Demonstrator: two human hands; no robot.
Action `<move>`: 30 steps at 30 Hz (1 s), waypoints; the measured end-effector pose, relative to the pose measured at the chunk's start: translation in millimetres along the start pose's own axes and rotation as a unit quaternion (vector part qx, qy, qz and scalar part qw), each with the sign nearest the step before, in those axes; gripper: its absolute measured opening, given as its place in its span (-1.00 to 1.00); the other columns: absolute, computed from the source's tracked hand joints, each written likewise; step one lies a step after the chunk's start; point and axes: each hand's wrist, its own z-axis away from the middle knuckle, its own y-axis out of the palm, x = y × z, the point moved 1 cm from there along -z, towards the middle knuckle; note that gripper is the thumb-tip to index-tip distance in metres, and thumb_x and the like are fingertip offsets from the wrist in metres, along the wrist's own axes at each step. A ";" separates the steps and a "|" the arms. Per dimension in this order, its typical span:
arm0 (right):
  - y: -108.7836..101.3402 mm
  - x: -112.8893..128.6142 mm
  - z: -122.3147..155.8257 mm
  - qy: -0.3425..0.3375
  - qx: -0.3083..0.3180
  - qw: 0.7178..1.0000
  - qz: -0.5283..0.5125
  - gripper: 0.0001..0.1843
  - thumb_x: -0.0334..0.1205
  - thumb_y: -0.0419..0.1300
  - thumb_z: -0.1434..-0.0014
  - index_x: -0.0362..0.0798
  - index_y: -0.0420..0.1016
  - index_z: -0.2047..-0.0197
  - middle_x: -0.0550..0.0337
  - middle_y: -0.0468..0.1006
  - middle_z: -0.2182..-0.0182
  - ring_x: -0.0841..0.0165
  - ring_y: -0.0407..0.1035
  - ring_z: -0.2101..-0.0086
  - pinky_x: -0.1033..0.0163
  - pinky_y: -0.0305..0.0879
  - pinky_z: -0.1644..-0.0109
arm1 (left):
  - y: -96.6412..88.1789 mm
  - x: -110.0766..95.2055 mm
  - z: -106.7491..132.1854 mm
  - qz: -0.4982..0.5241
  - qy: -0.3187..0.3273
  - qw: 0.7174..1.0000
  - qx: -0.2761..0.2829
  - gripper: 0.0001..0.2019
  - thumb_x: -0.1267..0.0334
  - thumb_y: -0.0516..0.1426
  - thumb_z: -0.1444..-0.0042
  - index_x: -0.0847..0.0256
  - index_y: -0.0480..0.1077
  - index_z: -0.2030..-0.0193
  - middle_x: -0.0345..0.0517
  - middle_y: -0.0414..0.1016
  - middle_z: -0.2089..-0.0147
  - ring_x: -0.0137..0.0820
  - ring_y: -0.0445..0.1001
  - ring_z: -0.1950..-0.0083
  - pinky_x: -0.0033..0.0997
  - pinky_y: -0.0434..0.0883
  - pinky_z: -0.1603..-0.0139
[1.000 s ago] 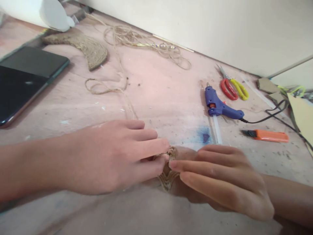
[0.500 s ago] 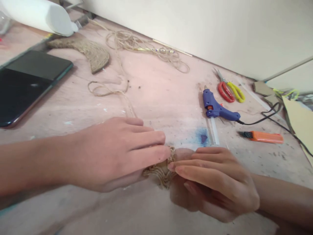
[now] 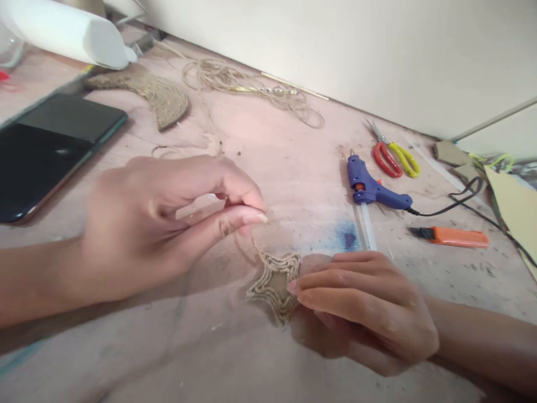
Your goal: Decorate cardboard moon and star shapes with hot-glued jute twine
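Observation:
A small star [image 3: 274, 282] lies flat on the table, its border built from rows of jute twine around a bare brown centre. Thumb and forefinger of my left hand [image 3: 180, 212] are pinched together above and left of the star. Between them runs a strand of twine [image 3: 254, 244] that joins the star's upper left point. My right hand [image 3: 364, 308] grips the star's right side; its fingertips rest on that edge, and the thumb is partly hidden beneath.
A purple glue gun [image 3: 369, 184], red-and-yellow scissors [image 3: 394, 154] and an orange cutter [image 3: 457, 236] lie at right. Tangled twine [image 3: 226, 78] runs along the wall. At left are a twine-covered crescent [image 3: 159, 98], a phone [image 3: 54, 145] and a white bottle [image 3: 71, 36].
My left hand has lifted off the star and moved up and left, now pinching the twine. More of the star shows. My right hand stays at its right edge.

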 end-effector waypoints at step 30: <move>-103.0 -117.9 47.6 0.156 0.011 0.918 0.365 -0.68 0.00 0.41 -0.58 0.12 0.75 -0.29 -0.16 0.89 -0.10 -0.19 0.80 -0.03 -0.24 0.79 -0.05 | 26.3 11.2 4.0 0.077 0.125 0.967 0.210 -0.84 0.28 0.28 -0.72 0.01 0.49 0.01 -0.25 0.64 0.13 -0.20 0.58 0.09 -0.05 0.27 -0.06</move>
